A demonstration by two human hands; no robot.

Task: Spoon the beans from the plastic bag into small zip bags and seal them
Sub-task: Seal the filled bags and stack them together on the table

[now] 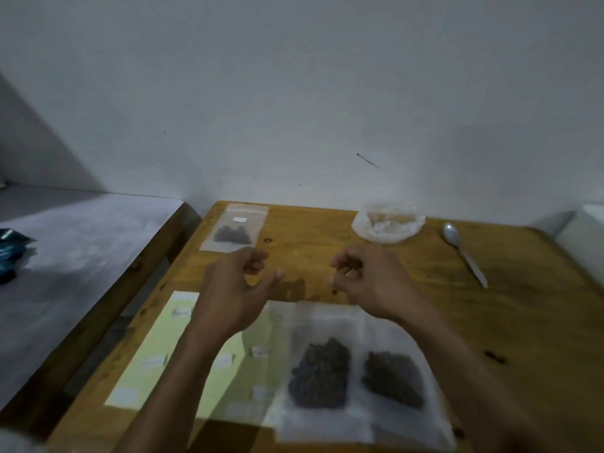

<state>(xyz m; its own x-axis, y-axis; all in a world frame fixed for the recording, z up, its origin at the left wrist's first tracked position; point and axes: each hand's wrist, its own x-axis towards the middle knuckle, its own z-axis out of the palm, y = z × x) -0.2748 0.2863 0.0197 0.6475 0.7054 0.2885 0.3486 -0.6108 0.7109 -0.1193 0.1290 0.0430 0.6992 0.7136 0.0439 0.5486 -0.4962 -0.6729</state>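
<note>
Zip bags (pixel 353 371) below, left hand (pixel 235 289), right hand (pixel 369 282) hovering, fingers loosely curled

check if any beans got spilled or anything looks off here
No loose beans show on the table. The plastic bag looks empty, the spoon lies idle, and neither the left hand nor the right hand holds anything.

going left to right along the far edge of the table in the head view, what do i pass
small zip bag with dark beans → crumpled clear plastic bag → spoon. Both hands hover nearer than this row, holding nothing.
</note>
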